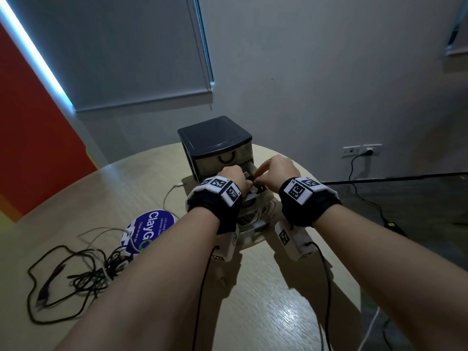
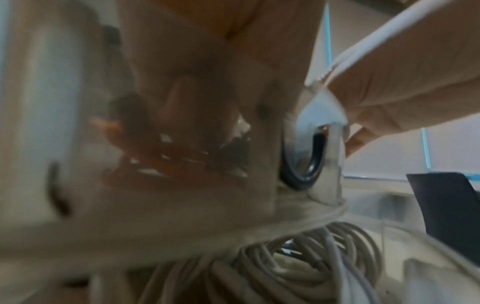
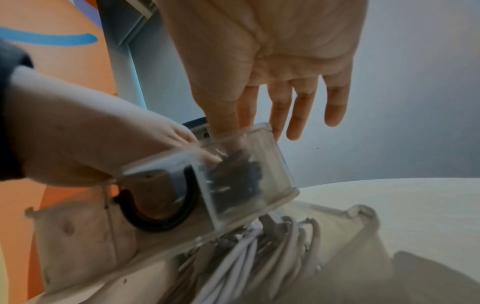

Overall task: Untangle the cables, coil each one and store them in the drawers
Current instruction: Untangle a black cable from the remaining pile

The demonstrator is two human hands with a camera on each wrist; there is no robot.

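A small drawer unit (image 1: 215,138) with a dark top stands on the round table (image 1: 266,312). Two of its clear drawers are pulled out. In the upper one (image 3: 275,162) lies a bundled black cable (image 3: 233,170). My left hand (image 1: 244,179) and right hand (image 1: 260,177) meet over it. The left hand's fingers (image 3: 182,139) reach in from the left and grip the bundle. My right thumb and index finger dip into the drawer onto the cable, and the other fingers (image 3: 335,107) stay straight. The lower drawer holds a coiled white cable (image 3: 246,257).
A tangle of black cables (image 1: 83,274) lies at the table's left, beside a round blue sticker (image 1: 149,229). A loose white cable (image 1: 169,196) curves between the sticker and the unit. On the floor at the right a black power lead (image 1: 367,198) runs from the wall socket.
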